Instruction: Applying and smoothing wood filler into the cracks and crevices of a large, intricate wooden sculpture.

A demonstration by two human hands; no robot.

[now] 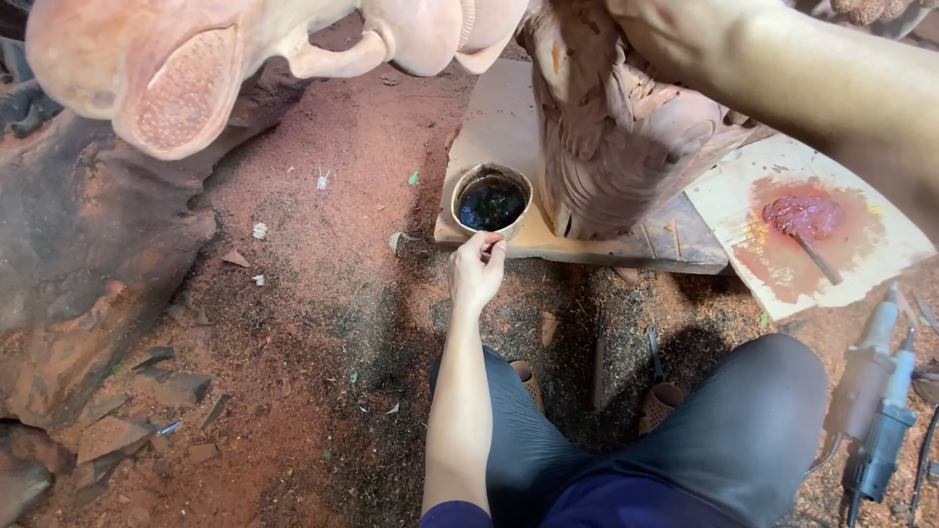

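Left hand (476, 269) pinched at bowl (491, 200) rim; dark liquid inside. Right hand unseen, state unknown. Carving (616, 137) bare: coating apparently not started.

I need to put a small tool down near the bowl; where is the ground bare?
The free patch is the reddish sawdust ground left of the small round bowl of dark liquid, before the big rough wood block. It is crowded right of the left hand: carved wooden figure, red-smeared cardboard sheet, power tools.
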